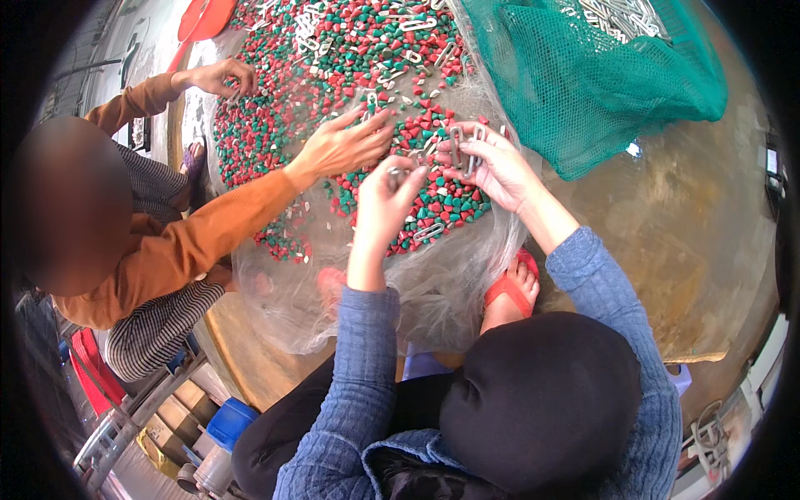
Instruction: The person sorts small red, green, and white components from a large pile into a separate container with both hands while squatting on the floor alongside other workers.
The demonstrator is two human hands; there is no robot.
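Note:
My right hand (497,169) pinches oval silver metal links (456,147) between thumb and fingers, above a heap of small red and green cone-shaped pieces (450,198). Just left of it, my left hand (385,198) is closed with a shiny metal link (397,174) showing at its curled fingers; motion blurs part of it. One loose link (429,232) lies on the near side of the heap, and several more lie at its far end. Beside my left hand, a co-worker's spread hand (346,143) reaches over the pieces.
Clear plastic sheeting (442,308) lies under the heap. At the far right, a green mesh net (583,92) holds many metal links (625,18). A co-worker in orange sleeves (225,223) sits at the left, other hand (225,77) at the heap. A red basin (204,18) stands far left.

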